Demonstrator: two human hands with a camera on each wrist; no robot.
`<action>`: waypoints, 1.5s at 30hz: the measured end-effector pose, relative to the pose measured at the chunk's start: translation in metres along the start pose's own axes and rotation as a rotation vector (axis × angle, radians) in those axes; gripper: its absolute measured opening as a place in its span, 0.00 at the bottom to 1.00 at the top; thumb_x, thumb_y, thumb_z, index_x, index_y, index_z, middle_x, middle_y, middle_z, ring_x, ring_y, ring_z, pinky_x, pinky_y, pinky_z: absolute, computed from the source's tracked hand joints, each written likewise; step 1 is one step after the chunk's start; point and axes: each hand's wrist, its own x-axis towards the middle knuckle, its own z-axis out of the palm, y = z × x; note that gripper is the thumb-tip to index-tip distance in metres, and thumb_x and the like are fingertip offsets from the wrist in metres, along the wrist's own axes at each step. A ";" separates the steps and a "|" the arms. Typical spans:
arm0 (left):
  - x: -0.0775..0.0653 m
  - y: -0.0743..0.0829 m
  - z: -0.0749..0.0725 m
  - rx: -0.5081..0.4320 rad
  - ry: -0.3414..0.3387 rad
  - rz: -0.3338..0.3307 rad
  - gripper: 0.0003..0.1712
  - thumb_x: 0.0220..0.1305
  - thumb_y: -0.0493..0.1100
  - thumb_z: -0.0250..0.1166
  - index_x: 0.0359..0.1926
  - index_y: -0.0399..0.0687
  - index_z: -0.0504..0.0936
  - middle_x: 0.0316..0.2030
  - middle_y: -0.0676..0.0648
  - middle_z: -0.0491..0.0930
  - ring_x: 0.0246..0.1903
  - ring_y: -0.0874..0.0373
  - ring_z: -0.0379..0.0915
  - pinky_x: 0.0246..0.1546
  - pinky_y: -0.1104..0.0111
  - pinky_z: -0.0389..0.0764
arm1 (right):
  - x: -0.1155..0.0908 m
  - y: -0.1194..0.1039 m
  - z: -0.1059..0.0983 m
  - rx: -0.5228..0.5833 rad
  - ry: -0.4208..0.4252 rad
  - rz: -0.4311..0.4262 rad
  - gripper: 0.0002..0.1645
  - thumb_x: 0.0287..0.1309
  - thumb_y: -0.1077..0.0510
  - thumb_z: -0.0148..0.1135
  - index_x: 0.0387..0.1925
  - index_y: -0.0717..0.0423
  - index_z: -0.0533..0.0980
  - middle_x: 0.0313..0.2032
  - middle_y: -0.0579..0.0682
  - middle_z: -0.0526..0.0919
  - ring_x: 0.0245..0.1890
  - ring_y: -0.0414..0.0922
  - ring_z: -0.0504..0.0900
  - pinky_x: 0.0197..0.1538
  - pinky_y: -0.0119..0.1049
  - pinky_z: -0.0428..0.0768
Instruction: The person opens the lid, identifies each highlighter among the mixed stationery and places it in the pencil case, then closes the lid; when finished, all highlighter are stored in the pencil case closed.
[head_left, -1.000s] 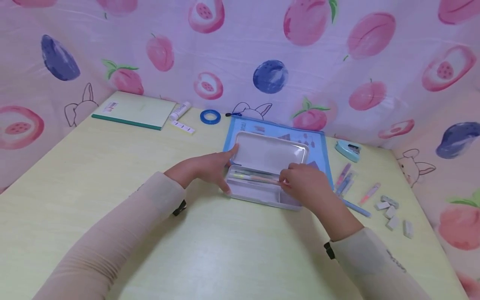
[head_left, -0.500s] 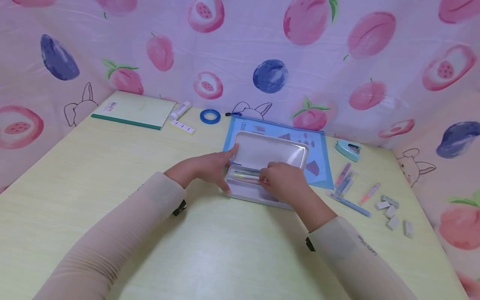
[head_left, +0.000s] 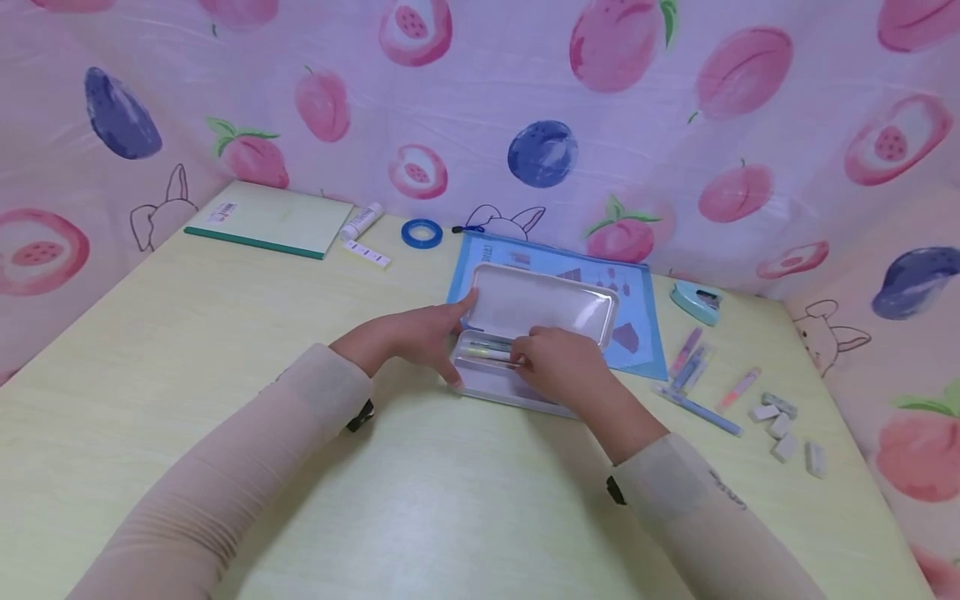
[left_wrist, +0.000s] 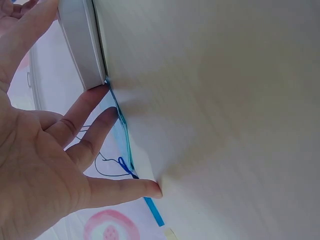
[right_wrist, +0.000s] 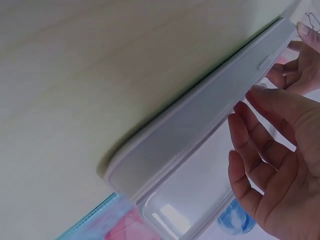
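A white pencil case (head_left: 491, 385) lies with its lid (head_left: 536, 304) raised on the table, several pens (head_left: 487, 353) in its rear compartment. My left hand (head_left: 422, 335) spans the case's left end, thumb at the front corner and the other fingers spread out straight; the left wrist view shows them against the case (left_wrist: 82, 45) and tabletop. My right hand (head_left: 562, 364) reaches over the front wall into the case, thumb and fingers pinching the right end of a pale pen. In the right wrist view the case wall (right_wrist: 200, 110) hides what those fingertips hold.
A blue zip folder (head_left: 637, 333) lies under the lid. To the right are a stapler (head_left: 696, 302), several markers (head_left: 688, 367), a blue pen (head_left: 701, 410) and several erasers (head_left: 782, 425). Behind left are a notebook (head_left: 270, 218), glue stick (head_left: 362, 222) and blue tape roll (head_left: 422, 233).
My right hand has moved left inside the pencil case, with the pale pen sliding along the rear compartment. My left hand has stayed at the case's left end.
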 end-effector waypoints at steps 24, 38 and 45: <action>0.001 0.000 0.001 0.019 0.001 -0.033 0.74 0.36 0.55 0.75 0.68 0.59 0.26 0.61 0.47 0.62 0.61 0.57 0.53 0.63 0.59 0.55 | -0.094 0.116 0.000 0.096 -0.032 0.230 0.14 0.51 0.55 0.64 0.42 0.50 0.78 0.35 0.48 0.79 0.34 0.47 0.77 0.30 0.42 0.77; 0.003 -0.002 0.002 0.018 0.010 -0.020 0.73 0.36 0.55 0.75 0.69 0.59 0.26 0.61 0.48 0.62 0.61 0.57 0.54 0.63 0.60 0.55 | -0.133 0.167 0.024 0.129 -0.099 0.336 0.13 0.51 0.60 0.61 0.41 0.54 0.78 0.33 0.52 0.80 0.33 0.50 0.76 0.32 0.47 0.74; 0.003 -0.002 0.002 0.010 0.002 -0.014 0.73 0.36 0.55 0.75 0.69 0.59 0.26 0.61 0.47 0.62 0.61 0.57 0.53 0.63 0.59 0.55 | -0.132 0.166 0.027 0.161 -0.161 0.360 0.11 0.52 0.59 0.60 0.39 0.52 0.77 0.31 0.49 0.78 0.29 0.46 0.73 0.29 0.43 0.71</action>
